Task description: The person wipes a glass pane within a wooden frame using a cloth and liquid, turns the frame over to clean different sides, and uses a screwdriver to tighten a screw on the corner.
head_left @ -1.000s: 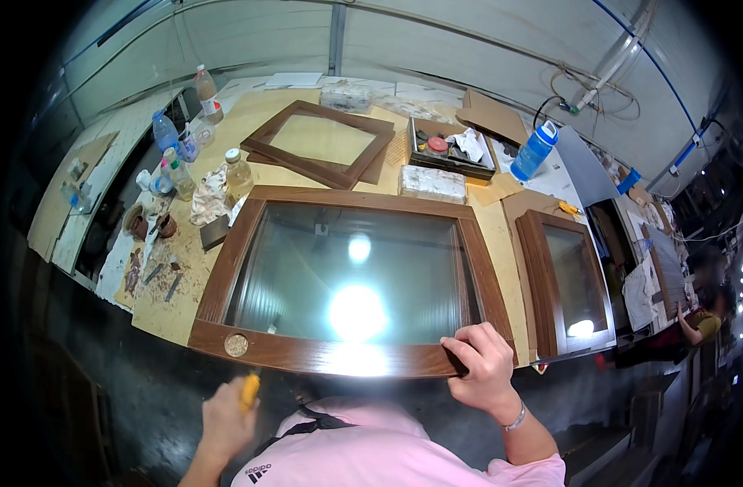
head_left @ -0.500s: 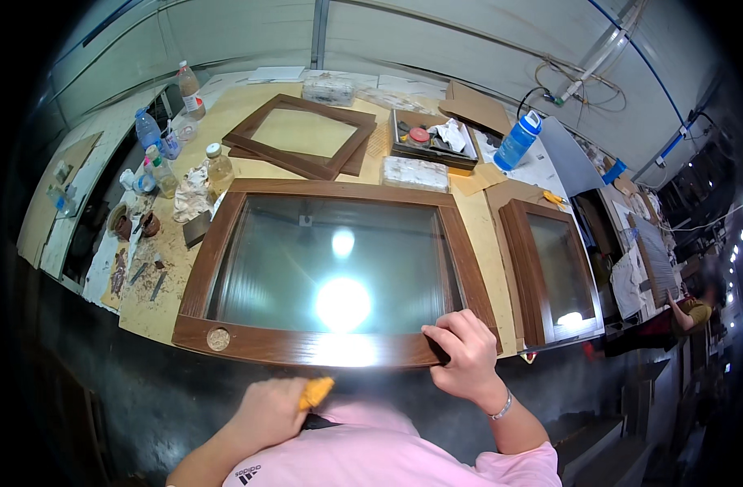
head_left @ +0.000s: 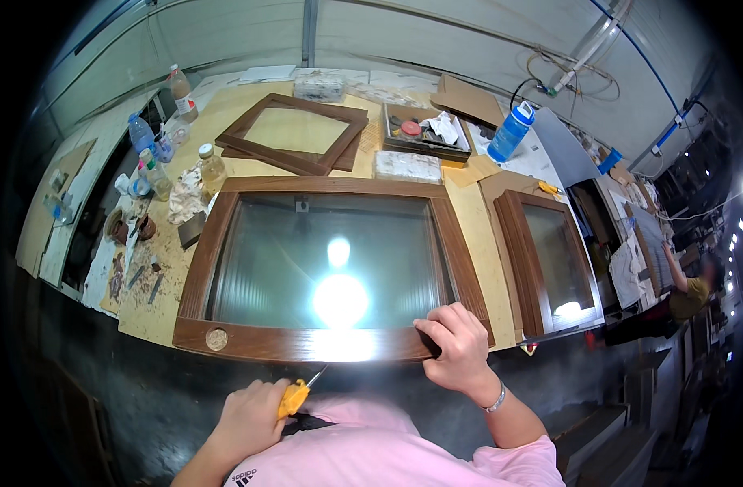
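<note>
A brown wooden door panel with a glass pane (head_left: 258,268) lies flat at the near edge of the workbench. Its frame has a round recess (head_left: 216,339) in the near left corner. My right hand (head_left: 457,345) is closed over the frame's near edge, toward the right corner, fingers on top. Below the bench edge, close to my body, my left hand (head_left: 254,412) is wrapped round a yellow-handled cutter knife (head_left: 293,398). Its thin metal blade points up and right toward the frame, apart from it.
A smaller glazed door (head_left: 558,252) stands at the right beside a yellow tool (head_left: 550,187). Farther back are empty wooden frames (head_left: 331,156), a tray of odds and ends (head_left: 424,148) and a blue bottle (head_left: 511,134). Bottles (head_left: 212,168) and rags crowd the left. A co-worker (head_left: 688,296) is far right.
My left hand has shifted slightly left and down with the cutter knife, and its blade now shows clearly. My right hand keeps its place on the frame. The whole view has shifted a little.
</note>
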Demonstrator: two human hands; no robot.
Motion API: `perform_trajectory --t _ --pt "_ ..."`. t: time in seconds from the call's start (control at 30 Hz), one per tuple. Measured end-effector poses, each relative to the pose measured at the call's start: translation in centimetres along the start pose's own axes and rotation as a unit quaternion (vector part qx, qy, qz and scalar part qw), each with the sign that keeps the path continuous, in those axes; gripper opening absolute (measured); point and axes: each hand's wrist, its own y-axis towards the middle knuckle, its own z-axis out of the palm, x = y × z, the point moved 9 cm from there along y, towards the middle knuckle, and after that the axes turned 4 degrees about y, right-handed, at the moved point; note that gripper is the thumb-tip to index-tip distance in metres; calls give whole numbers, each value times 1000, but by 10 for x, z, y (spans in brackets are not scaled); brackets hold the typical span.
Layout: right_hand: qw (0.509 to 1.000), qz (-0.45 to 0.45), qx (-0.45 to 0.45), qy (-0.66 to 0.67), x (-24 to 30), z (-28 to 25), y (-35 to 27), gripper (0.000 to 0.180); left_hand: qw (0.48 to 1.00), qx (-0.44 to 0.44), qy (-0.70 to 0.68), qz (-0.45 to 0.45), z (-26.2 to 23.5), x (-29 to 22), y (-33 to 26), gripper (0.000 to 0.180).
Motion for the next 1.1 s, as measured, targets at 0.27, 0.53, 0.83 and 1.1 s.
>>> perform_trajectory --t 0.27,0.53,0.83,1.1 --pt "1000 2 12 12 10 -16 17 41 991 -9 137 7 28 -18 30 29" --pt "999 10 29 18 3 -7 7 34 985 168 -34 25 -6 -14 -10 49" --pt "998 40 52 7 -5 27 -17 40 994 104 -13 -37 -35 -4 -11 44" --pt "993 27 105 43 -8 30 -17 43 990 94 10 -106 -46 23 -24 44"
